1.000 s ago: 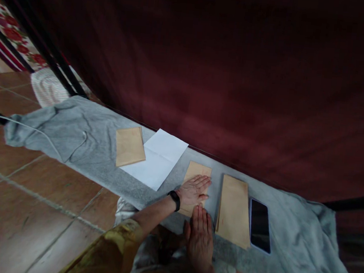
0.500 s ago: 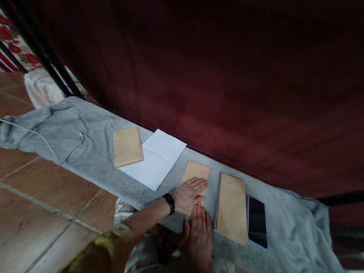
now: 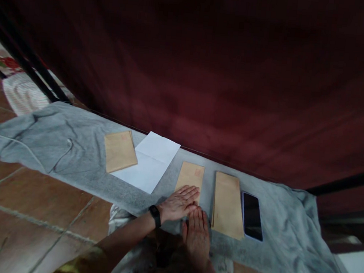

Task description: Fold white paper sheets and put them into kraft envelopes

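Note:
A brown paper envelope [image 3: 190, 174] with a faint reddish print lies flat in front of me, its near part covered by my hands. My left hand [image 3: 179, 203], with a black band on the wrist, rests flat across it, fingers stretched to the right. Just below, my right hand [image 3: 197, 234] lies flat with fingers pointing away, its tips at the envelope's near edge beside the left thumb. Neither hand grips anything. To the right is a stack of brown envelopes [image 3: 228, 204]. On the left, a smaller pile of brown envelopes [image 3: 120, 151] overlaps a creased white sheet [image 3: 154, 159].
A phone [image 3: 252, 216] lies right of the envelope stack. Grey cloth [image 3: 288, 237] covers the long low surface, wrinkled at both ends. A white cable [image 3: 17, 141] crosses its left end. Behind hangs a dark red curtain [image 3: 205, 91]; brown floor tiles [image 3: 33, 208] show below.
My left hand has slid nearer to me along the envelope, uncovering more of its far part. My right hand stays at the near edge. The whole view has shifted slightly.

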Tool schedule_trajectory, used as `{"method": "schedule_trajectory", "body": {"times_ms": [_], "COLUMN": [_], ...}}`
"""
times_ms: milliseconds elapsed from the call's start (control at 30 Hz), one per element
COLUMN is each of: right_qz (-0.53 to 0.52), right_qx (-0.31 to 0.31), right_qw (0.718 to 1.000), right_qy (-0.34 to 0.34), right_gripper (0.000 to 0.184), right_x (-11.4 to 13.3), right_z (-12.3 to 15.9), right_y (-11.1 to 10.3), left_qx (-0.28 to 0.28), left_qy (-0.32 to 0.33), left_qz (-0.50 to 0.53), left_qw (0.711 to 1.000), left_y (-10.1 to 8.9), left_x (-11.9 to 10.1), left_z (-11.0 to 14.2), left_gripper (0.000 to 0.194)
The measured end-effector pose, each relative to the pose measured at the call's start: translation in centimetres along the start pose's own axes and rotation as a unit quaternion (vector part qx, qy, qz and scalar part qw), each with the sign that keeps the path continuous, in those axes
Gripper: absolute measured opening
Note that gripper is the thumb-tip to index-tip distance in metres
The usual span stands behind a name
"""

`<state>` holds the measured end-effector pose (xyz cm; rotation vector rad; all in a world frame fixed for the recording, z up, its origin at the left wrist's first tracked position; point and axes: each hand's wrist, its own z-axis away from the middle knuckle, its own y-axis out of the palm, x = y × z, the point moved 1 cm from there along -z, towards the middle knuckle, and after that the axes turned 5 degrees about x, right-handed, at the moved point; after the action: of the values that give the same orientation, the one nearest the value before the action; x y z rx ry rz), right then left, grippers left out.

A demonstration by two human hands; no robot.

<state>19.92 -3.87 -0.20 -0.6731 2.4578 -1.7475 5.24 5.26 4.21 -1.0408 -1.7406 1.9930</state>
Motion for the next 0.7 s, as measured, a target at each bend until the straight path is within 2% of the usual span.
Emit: {"method": "schedule_trajectory", "body": {"times_ms": [200,333,467,700], "right_qz": [-0.021,-0.050,-0.040,0.000], "right_qx": [0.024,0.044,0.058,0.068], "right_qw": [0.999,0.998,0.998,0.996], "right_qy": [-0.014,-0.011,-0.002,0.061], "right_gripper": [0.048,0.048,0.048,0.057], "right_x": [-0.9,-1.7,-1.8,-2.7], "right_z": [-0.6,-2.0,-4.9,-11.3], "right_y": [-0.7,-0.5,0.8,3.6], "left_qx": [-0.044,-0.045,-0.057,-0.051], "left_qy": [-0.016,-0.019,-0.023,-0.053], "left_qz": [-0.037,-0.063,-0.069,-0.056], "left_qw": [0.998,0.997,0.996,0.996], "left_y": [0.4,0.7,1.1,1.1], "left_x": [-1.5,-1.3,-0.8,-0.7], "left_z": [3.5,4.8,4.8,4.4], "left_gripper": [0.054,0.056,0.052,0.045]}}
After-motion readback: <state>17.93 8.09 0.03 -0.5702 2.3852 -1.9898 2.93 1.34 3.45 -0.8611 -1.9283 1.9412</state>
